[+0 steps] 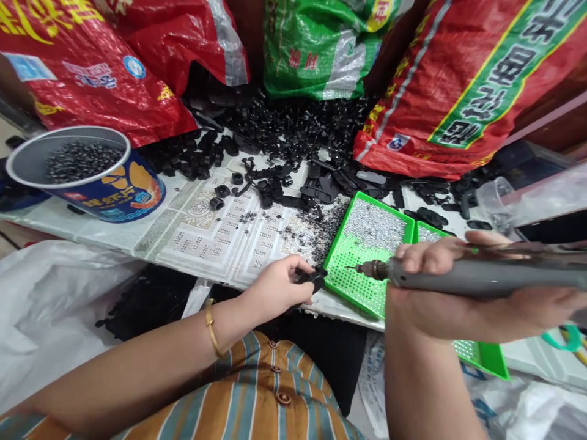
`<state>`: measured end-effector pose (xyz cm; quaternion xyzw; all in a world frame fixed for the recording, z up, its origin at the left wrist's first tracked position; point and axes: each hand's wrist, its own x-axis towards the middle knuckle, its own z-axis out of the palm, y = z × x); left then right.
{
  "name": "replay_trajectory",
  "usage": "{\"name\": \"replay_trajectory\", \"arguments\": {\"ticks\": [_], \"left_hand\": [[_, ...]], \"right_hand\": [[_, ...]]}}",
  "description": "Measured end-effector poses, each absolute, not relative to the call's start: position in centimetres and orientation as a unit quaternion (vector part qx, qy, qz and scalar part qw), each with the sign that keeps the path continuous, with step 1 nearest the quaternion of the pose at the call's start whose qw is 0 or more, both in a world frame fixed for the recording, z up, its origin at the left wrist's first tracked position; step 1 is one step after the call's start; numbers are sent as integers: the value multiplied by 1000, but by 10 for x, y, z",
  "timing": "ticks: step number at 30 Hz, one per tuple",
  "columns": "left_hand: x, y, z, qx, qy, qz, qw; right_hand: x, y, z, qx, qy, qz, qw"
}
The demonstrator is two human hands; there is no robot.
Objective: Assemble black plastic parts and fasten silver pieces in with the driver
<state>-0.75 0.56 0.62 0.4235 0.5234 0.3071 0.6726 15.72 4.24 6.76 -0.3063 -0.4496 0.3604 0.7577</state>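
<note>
Near the table's front edge my left hand [282,284] pinches a small black plastic part [316,278], beside the left rim of a green screw tray [331,260]. My right hand [440,305] is wrapped around a grey electric screwdriver [463,276], held level. Its thin bit points left, over the perforated part of the tray. Small silver screws [378,223] fill the tray's far half. I cannot tell whether a screw sits on the bit. A second green tray [493,360] lies partly hidden under my right hand and wrist.
Loose black plastic parts [293,128] heap across the back of the table [188,250]. Behind them stand red sacks [105,67], a green sack [316,49] and another red sack [472,91]. At left sits a blue tub [128,195] of small dark pieces. A clear cup [495,198] lies at right.
</note>
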Motion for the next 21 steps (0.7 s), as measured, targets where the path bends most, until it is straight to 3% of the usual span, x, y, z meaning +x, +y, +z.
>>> {"name": "replay_trajectory", "arguments": {"ticks": [5, 11, 15, 21], "left_hand": [[-3, 17, 40, 777, 361, 278, 435], [28, 35, 44, 862, 279, 225, 360], [33, 36, 34, 761, 380, 280, 445], [21, 22, 28, 394, 491, 288, 722]], "right_hand": [[179, 40, 86, -292, -475, 438, 705], [199, 26, 101, -270, -512, 432, 691], [215, 19, 95, -300, -498, 359, 730], [214, 29, 42, -401, -420, 240, 778]]}}
